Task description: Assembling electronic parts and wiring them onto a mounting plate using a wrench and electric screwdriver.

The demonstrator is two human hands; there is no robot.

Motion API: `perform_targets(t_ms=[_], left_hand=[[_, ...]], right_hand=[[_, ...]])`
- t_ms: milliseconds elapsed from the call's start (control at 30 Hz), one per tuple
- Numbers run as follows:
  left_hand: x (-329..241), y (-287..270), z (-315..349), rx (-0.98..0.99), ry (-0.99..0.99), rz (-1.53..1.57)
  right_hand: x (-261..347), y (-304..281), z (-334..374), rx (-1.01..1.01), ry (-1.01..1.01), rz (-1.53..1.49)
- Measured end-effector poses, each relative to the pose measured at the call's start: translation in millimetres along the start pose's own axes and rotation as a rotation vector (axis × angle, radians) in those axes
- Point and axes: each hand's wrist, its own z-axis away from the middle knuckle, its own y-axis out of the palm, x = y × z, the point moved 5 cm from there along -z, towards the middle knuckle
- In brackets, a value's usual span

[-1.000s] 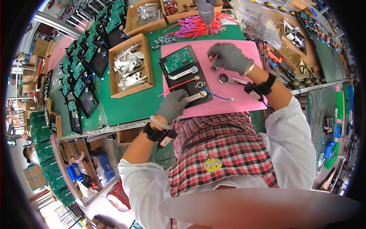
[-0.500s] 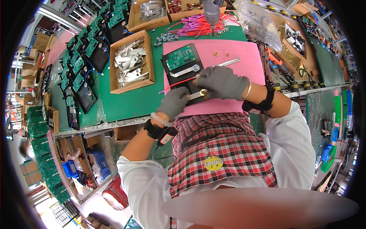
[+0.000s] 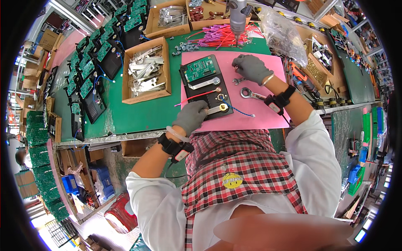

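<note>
My left hand (image 3: 191,116), in a grey glove, is closed on the near left edge of a black panel (image 3: 193,94), by a flat metal bar (image 3: 215,109) with a brass nut at its end. The panel bears a green circuit board (image 3: 200,70), a second metal bar (image 3: 204,84), a red wire (image 3: 197,96) with a ring terminal, and a twisted blue wire (image 3: 238,110). My gloved right hand (image 3: 252,69) is over the pink mat (image 3: 272,115), right of the panel, fingertips pinched together; anything between them is hidden. Below it lie an open-ended wrench (image 3: 238,80) and a ratchet ring wrench (image 3: 247,93).
An electric screwdriver (image 3: 238,19) hangs over a pile of red wires (image 3: 217,35). A cardboard box of metal bars (image 3: 146,69) stands left of the panel. Farther left are rows of black panels with boards (image 3: 86,83). At right lie a plastic bag (image 3: 282,35) and hand tools (image 3: 299,73).
My right hand has left the panel and moved up and right to where loose brass nuts lay. The red wire's ring end and the blue wire are uncovered. My left hand stays on the panel.
</note>
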Motion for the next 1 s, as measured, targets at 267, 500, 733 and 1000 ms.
perform_targets(t_ms=[267,500,733,1000], left_hand=[[0.6,-0.9,0.4,0.015,-0.02,0.044],[0.6,-0.7,-0.7,-0.036,0.052,-0.023],[1.1,-1.6,0.4,0.004,-0.032,-0.073],[0.9,-0.5,-0.6,-0.02,0.003,-0.028]], right_hand=[[112.7,-32.1,46.8,0.168,-0.503,-0.168],[111.1,-14.4,50.0,0.195,-0.427,0.109],[106.2,-31.1,71.2,-0.235,-0.569,-0.087],[96.2,-30.6,70.1,-0.255,-0.594,-0.166]])
